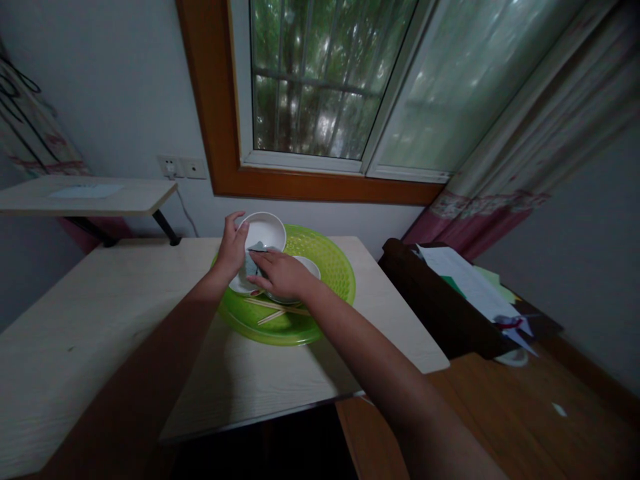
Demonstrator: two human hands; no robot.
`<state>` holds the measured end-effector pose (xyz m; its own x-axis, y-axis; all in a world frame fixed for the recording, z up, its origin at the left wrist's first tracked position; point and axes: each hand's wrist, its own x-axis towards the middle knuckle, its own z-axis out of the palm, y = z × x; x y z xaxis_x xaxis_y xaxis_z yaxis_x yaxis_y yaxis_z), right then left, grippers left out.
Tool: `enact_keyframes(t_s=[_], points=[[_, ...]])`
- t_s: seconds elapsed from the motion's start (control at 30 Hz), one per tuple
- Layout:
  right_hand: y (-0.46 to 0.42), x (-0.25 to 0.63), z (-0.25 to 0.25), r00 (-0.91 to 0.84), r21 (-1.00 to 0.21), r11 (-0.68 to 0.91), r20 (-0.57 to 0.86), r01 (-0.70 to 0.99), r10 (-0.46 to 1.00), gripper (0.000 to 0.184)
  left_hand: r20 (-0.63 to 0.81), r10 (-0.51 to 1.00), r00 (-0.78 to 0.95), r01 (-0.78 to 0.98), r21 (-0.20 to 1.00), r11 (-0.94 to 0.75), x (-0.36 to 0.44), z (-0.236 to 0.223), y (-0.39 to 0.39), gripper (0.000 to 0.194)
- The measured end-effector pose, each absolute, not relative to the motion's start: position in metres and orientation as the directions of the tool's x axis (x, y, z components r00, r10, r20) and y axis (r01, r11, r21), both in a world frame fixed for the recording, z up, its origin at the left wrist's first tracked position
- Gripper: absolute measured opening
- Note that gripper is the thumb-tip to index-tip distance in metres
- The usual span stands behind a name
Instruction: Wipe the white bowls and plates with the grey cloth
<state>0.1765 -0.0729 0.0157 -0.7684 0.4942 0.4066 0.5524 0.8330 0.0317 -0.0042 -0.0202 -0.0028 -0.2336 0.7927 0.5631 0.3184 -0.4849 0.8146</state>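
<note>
White bowl and cloth in hand over a green basket

A pale wood-grain table (110, 300) stands against a light wall below a window (310, 80) with an orange-brown frame (210, 113); greenery and bars show through the glass; a patterned curtain (500, 153) hangs at right, above papers (465, 280) on dark furniture (425, 307); a shelf (135, 198) with a sheet (86, 191) stands at left, near wall sockets (181, 167).

The basket (340, 267) sits at the table's far side; over it the left hand (233, 247) clamps the tilted bowl (267, 227) by its left rim, thumb inside; the right hand (283, 272) lies on a greyish cloth (251, 263) at the bowl's near edge, though I cannot tell how tightly its fingers close; the hands are near each other.

A second bowl (311, 265) is partly hidden behind the right hand; chopsticks (273, 316) lie crossed in the basket, partly covered by the right arm; the dark under the table hides detail; any writing on the sheet or papers is too small to read.
</note>
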Motion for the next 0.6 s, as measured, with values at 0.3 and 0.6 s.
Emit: enact_keyframes(t_s=[0.3, 0.6], points=[[-0.0696, 0.1766, 0.0147, -0.770, 0.043, 0.849, 0.447, 0.527, 0.455, 0.057, 0.526, 0.803, -0.280, 0.274, 0.846, -0.458, -0.0060, -0.0059, -0.0172, 0.041], [-0.0697, 0.1786, 0.0164, -0.752, 0.016, 0.857, 0.488, 0.515, 0.443, 0.055, 0.503, 0.816, -0.285, 0.257, 0.860, -0.441, -0.0019, 0.0008, -0.0221, 0.040]])
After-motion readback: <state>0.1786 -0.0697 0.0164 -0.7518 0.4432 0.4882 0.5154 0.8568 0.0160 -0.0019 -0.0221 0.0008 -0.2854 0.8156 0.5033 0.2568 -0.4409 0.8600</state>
